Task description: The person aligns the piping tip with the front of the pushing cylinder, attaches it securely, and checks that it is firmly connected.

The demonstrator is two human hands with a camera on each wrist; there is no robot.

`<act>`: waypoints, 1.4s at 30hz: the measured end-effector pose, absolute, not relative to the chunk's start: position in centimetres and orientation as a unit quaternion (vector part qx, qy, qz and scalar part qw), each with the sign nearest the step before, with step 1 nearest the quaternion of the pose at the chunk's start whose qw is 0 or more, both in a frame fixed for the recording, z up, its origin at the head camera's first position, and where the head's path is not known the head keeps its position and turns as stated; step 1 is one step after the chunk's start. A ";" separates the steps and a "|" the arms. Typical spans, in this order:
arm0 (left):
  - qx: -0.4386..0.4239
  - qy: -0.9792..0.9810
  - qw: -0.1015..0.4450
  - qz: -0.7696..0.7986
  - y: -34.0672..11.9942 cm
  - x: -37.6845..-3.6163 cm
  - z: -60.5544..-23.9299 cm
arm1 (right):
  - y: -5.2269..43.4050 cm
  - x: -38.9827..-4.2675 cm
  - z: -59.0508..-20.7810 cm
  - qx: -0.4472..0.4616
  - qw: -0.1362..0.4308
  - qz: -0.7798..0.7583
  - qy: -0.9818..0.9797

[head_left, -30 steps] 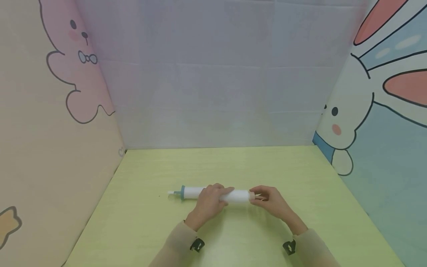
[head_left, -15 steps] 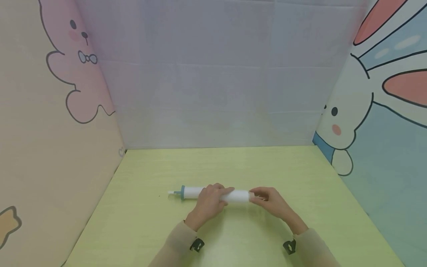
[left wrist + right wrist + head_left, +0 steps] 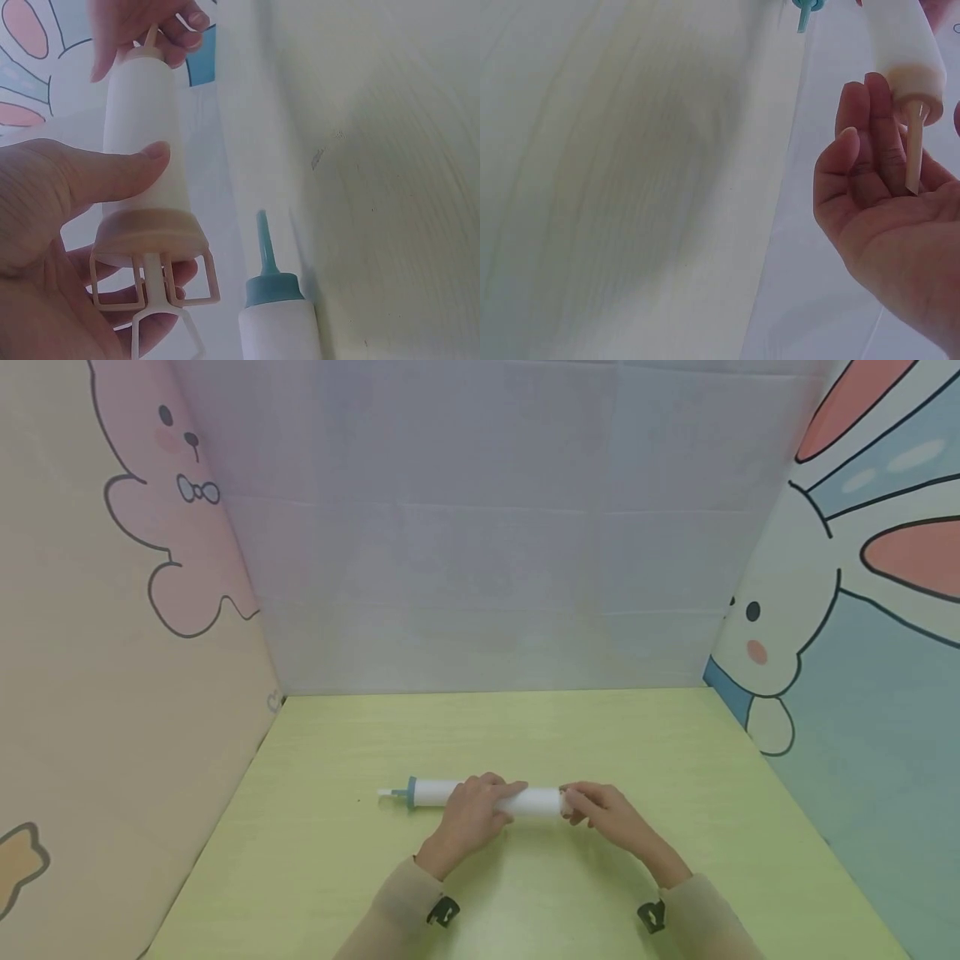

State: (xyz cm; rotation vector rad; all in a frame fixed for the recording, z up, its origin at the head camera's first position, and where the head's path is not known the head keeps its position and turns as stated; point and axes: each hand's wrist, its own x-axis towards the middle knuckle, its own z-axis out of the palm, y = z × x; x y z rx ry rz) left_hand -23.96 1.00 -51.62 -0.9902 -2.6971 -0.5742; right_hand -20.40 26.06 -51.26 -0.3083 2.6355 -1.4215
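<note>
My left hand [image 3: 468, 814] grips a plastic syringe [image 3: 142, 127] with a white barrel, its thumb laid across the barrel. A beige collar with square finger loops [image 3: 196, 281] and the plunger stick out below that hand in the left wrist view. At the other end, my right hand [image 3: 611, 814] holds the syringe's beige cap [image 3: 913, 90] between fingers and thumb. The tapered nozzle [image 3: 915, 150] points toward its palm. A second white syringe [image 3: 277, 330] has a teal nozzle and lies alongside; its teal collar [image 3: 411, 793] shows left of my left hand, much of its barrel hidden.
The yellow-green table [image 3: 487, 727] has walls on three sides. A pale cloth wall [image 3: 480, 543] stands at the back. Cartoon panels stand left [image 3: 135, 735] and right [image 3: 877, 718].
My right hand has turned at the cap, its thumb rolling up and over while the fingertips go underneath. The left hand and both syringes stay where they were.
</note>
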 end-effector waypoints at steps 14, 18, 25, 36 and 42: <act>-0.333 -0.918 0.101 -0.191 1.0 -23.8 -51.6 | 26.8 -20.4 -51.7 -0.134 0.086 -0.512 0.844; -0.335 -0.916 0.104 -0.195 1.0 -23.8 -51.7 | 26.8 -20.4 -51.8 -0.132 0.087 -0.514 0.843; -0.338 -0.913 0.115 -0.195 1.0 -23.7 -51.8 | 26.7 -20.4 -51.7 -0.116 0.082 -0.475 0.869; -0.339 -0.914 0.122 -0.189 1.1 -23.7 -52.0 | 26.6 -20.4 -51.7 -0.098 0.089 -0.465 0.876; -0.339 -0.912 0.123 -0.194 1.1 -23.8 -51.9 | 26.3 -20.5 -51.6 -0.097 0.075 -0.511 0.851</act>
